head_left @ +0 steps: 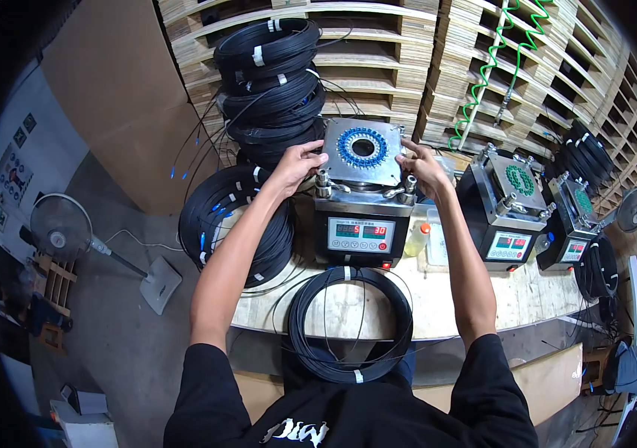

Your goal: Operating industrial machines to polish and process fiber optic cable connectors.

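Observation:
A square metal plate (342, 166) carrying a ring of small blue connectors (363, 163) round a central hole is over the top of the front benchtop machine (360, 233). My left hand (298, 167) pinches its left edge between thumb and fingers. At the right edge my right hand (424, 169) grips the same plate; some fingertips are hidden behind it. Whether the plate rests fully on the machine I cannot tell. Metal corner posts with clamp levers (406, 188) stand at the machine's front corners. A coil of black cable (307, 328) lies at the bench's front edge, between my forearms.
Black cable coils (270, 89) are stacked behind on the left, with another coil (191, 216) below. Two similar machines (509, 213) (574, 220) stand right. A bottle with an orange cap (418, 239) is beside the front machine. Wooden pallets (378, 52) rise behind; a fan (61, 224) stands left.

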Demonstrator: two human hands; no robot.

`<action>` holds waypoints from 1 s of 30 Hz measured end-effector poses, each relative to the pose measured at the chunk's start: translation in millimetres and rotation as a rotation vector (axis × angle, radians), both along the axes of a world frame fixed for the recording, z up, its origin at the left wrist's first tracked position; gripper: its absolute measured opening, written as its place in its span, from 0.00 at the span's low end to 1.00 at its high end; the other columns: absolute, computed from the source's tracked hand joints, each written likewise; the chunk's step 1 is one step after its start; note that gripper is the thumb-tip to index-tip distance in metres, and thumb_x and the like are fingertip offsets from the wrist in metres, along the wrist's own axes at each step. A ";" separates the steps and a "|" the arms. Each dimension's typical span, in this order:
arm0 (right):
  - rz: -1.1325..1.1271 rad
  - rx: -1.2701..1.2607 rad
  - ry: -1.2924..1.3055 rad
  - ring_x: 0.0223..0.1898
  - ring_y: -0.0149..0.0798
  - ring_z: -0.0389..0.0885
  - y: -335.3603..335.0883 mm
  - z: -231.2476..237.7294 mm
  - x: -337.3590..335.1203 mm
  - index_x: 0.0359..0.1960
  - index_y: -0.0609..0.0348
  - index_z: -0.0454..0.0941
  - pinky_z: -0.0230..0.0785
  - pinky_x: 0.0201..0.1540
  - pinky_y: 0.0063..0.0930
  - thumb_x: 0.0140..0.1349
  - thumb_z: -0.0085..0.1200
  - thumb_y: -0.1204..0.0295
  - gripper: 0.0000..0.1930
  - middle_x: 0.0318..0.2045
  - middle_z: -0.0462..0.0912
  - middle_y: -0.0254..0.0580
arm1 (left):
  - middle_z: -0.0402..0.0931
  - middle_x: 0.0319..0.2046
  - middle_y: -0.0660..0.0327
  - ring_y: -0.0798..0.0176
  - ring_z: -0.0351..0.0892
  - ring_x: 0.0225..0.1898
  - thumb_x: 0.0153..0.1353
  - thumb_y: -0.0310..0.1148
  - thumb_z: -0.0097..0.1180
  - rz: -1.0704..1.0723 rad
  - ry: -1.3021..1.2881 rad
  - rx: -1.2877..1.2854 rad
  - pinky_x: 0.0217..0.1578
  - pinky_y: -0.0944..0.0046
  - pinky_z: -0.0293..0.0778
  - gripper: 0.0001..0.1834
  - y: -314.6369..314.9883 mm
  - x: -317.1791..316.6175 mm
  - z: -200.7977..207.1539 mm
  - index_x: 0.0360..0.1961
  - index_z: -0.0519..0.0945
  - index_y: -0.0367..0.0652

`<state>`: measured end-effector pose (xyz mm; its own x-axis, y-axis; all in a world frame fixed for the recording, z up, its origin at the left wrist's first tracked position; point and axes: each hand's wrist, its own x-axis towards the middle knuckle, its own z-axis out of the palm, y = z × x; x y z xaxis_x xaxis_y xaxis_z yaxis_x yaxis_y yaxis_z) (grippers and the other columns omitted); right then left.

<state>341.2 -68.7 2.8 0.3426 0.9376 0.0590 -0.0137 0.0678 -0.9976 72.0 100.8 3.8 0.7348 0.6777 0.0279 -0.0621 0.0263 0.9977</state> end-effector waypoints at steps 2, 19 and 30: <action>-0.020 -0.038 -0.022 0.27 0.27 0.72 -1.5 4.5 -2.1 0.71 0.71 0.56 0.67 0.30 0.24 0.65 0.59 0.76 0.35 0.26 0.75 0.33 | 0.81 0.33 0.65 0.77 0.74 0.30 0.62 0.26 0.65 -0.004 -0.004 -0.003 0.31 0.74 0.70 0.33 3.5 1.9 -3.1 0.68 0.67 0.32; -0.031 -0.026 -0.059 0.29 0.28 0.73 2.3 -0.3 1.0 0.69 0.75 0.58 0.68 0.31 0.23 0.64 0.56 0.80 0.33 0.30 0.75 0.35 | 0.83 0.40 0.58 0.71 0.82 0.35 0.63 0.24 0.62 -0.051 -0.064 -0.114 0.40 0.71 0.79 0.31 2.0 0.4 6.6 0.67 0.67 0.30; 0.016 0.006 0.016 0.33 0.26 0.74 3.6 -10.7 21.0 0.68 0.75 0.61 0.68 0.38 0.20 0.67 0.56 0.77 0.30 0.33 0.77 0.34 | 0.84 0.40 0.60 0.74 0.81 0.35 0.61 0.27 0.65 -0.054 -0.015 -0.139 0.37 0.74 0.75 0.31 -4.2 -0.3 1.9 0.65 0.70 0.31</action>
